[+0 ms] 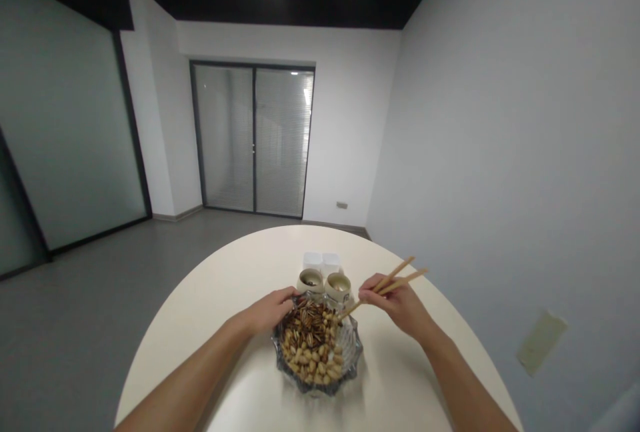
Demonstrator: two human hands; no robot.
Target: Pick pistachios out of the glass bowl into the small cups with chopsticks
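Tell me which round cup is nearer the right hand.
The right cup; the left cup sits farther from the right hand and its chopsticks.

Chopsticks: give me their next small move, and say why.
Probably nudge the chopsticks slightly farther into the nuts: the right hand holds them with their lower ends at the nuts' edge, and the left hand, at the rim of the glass bowl, seems to steady it.

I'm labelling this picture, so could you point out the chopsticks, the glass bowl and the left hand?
Chopsticks [396,273]: head view, on the shaft of the upper stick.
Glass bowl [349,344]: head view, on the bare inner wall at its right side.
Left hand [270,312]: head view, on the back of the hand.
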